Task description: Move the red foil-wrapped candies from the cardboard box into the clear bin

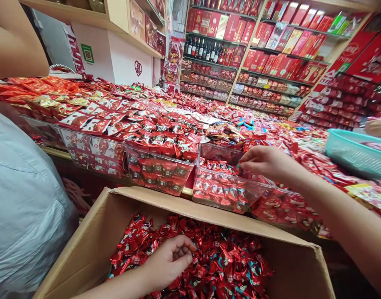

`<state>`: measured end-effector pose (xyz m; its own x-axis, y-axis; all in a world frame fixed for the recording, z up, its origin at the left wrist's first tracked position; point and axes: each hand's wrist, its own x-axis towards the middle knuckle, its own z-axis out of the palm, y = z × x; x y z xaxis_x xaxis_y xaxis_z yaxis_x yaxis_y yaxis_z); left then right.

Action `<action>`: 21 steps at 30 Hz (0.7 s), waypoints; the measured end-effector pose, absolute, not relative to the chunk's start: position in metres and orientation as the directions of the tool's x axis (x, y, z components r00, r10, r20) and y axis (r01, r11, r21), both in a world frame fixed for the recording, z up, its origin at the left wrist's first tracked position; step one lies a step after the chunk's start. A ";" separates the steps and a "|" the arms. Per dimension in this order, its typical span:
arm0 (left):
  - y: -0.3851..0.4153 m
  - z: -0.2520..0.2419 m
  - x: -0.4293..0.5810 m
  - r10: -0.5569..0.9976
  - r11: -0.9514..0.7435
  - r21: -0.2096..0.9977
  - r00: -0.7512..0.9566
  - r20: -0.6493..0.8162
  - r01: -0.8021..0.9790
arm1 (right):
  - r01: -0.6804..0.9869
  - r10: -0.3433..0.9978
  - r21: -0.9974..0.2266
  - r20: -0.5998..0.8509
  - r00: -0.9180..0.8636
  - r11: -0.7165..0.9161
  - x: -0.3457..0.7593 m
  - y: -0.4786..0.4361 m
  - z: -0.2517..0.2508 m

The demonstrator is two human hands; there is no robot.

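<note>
Candies [221, 265] under left hand [170, 259] (in box [94, 241]); right hand [265, 162] over bin [215, 195].

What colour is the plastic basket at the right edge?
The basket is teal; the head view shows it.

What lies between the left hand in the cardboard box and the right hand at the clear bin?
In the head view: red wrapped candies, then the far rim of the cardboard box, then the front wall of the clear bin.

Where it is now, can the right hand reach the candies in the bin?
Likely yes: the right hand hovers at the lidless bin, with candies just below it and nothing between.
</note>
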<state>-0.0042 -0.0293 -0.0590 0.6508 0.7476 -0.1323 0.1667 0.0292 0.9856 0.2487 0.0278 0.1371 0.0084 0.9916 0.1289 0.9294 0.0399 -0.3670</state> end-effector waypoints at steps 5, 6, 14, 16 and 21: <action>-0.032 -0.065 -0.007 0.691 -0.035 0.973 0.709 -0.142 0.230 | 0.922 0.929 -0.386 -0.344 -0.136 -0.007 0.251 0.066 0.111; -0.032 -0.066 -0.007 0.686 -0.039 0.970 0.712 -0.148 0.239 | 0.920 0.903 -0.390 -0.410 -0.130 -0.044 0.249 0.069 0.108; -0.029 -0.069 -0.007 0.672 -0.077 0.960 0.726 -0.148 0.268 | 0.916 0.778 -0.379 -0.612 -0.142 -0.131 0.251 0.072 0.099; -0.029 -0.067 -0.007 0.670 -0.073 0.957 0.725 -0.160 0.279 | 0.900 0.749 -0.396 -0.649 -0.133 -0.184 0.253 0.070 0.096; -0.030 -0.063 -0.007 0.668 -0.064 0.953 0.723 -0.179 0.296 | 0.886 0.689 -0.374 -0.719 -0.091 -0.273 0.252 0.066 0.091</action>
